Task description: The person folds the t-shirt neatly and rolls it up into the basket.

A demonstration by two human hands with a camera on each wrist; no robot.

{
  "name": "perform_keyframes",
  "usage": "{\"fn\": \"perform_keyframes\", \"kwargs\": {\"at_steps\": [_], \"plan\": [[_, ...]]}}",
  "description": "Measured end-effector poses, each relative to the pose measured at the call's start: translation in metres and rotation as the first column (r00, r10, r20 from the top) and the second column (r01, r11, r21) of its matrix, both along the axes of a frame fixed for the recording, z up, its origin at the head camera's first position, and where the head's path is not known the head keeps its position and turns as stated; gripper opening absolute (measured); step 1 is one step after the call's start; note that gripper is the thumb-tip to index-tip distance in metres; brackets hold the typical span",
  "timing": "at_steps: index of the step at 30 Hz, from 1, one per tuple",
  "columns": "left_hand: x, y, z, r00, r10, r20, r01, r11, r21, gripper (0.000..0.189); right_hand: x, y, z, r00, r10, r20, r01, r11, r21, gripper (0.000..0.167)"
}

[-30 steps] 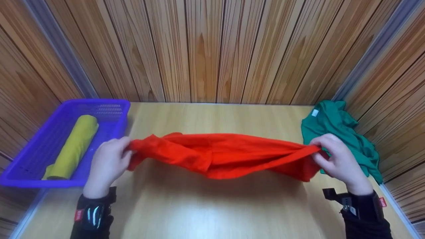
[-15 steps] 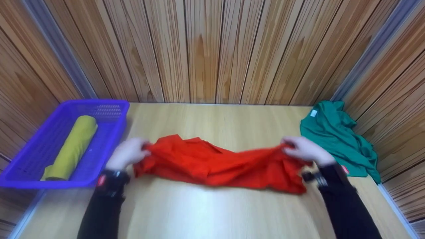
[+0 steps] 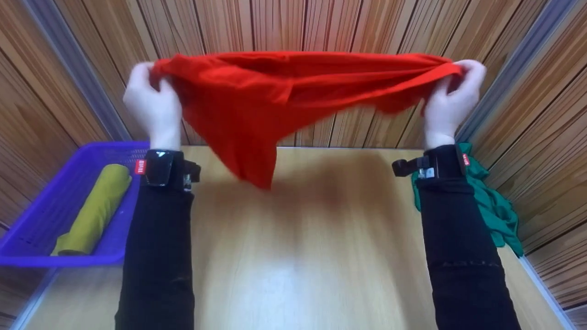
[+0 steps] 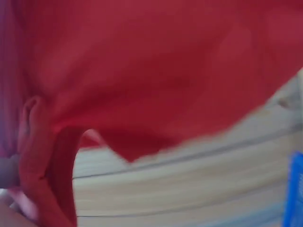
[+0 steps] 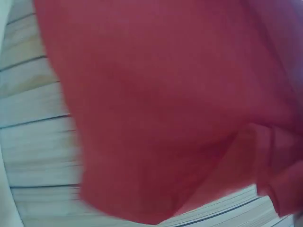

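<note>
A red shirt [image 3: 257, 101] hangs stretched between my two hands, high above the table and in front of the wooden back wall. My left hand [image 3: 153, 103] grips its upper left end, and my right hand [image 3: 454, 98] pinches the upper right end. The top edge runs nearly level; on the left a pointed corner droops far down. In the left wrist view the shirt [image 4: 156, 75] fills most of the picture, with a few fingers [image 4: 8, 172] at the left edge. The right wrist view shows a broad blurred sheet of the same shirt [image 5: 151, 104].
At the left stands a purple basket [image 3: 55, 261] with a rolled yellow cloth [image 3: 94, 211] in it. A crumpled green cloth [image 3: 497, 211] lies at the right, partly behind my right forearm. Wood-panelled walls [image 3: 321, 25] enclose the table [image 3: 293, 256] at the back and sides.
Half a second ago both hands were low with the red shirt near the table; now they have swung it up and away, pulled wider apart. Basket and green cloth have stayed put.
</note>
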State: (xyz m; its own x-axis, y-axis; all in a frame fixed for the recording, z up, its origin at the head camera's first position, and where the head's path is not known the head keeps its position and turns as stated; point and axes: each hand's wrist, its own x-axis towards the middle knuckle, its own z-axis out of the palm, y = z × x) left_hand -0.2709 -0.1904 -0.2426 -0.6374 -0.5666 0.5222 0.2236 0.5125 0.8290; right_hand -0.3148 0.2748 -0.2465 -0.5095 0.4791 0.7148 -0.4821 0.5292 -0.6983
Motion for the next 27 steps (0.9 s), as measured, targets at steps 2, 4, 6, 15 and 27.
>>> {"fn": "perform_keyframes", "kwargs": {"at_steps": [2,4,6,15,27], "plan": [[0.0,0.002,-0.004,0.993,-0.031,-0.11,0.03,0.999,-0.011,0.017,-0.002,0.003,-0.006,0.999,0.001,-0.032,-0.001,1.0,-0.013,0.013],[-0.005,-0.002,-0.023,0.982,-0.067,-0.176,0.049,0.993,-0.107,0.014,-0.006,0.011,-0.026,1.0,-0.019,0.022,0.017,0.998,0.066,0.009],[-0.01,-0.01,-0.053,0.982,-0.127,-0.141,0.093,0.969,-0.227,0.016,-0.01,0.023,-0.056,0.991,-0.06,0.122,0.03,0.972,0.234,0.01],[-0.001,-0.041,-0.205,0.695,-0.264,0.669,0.645,0.641,-0.417,0.01,0.006,0.058,-0.211,0.735,-0.021,0.677,-0.541,0.584,0.605,0.009],[0.01,-0.043,-0.239,0.65,-0.174,0.74,0.623,0.679,-0.389,0.014,0.015,0.059,-0.248,0.631,-0.084,0.771,-0.578,0.612,0.54,0.011]]}}
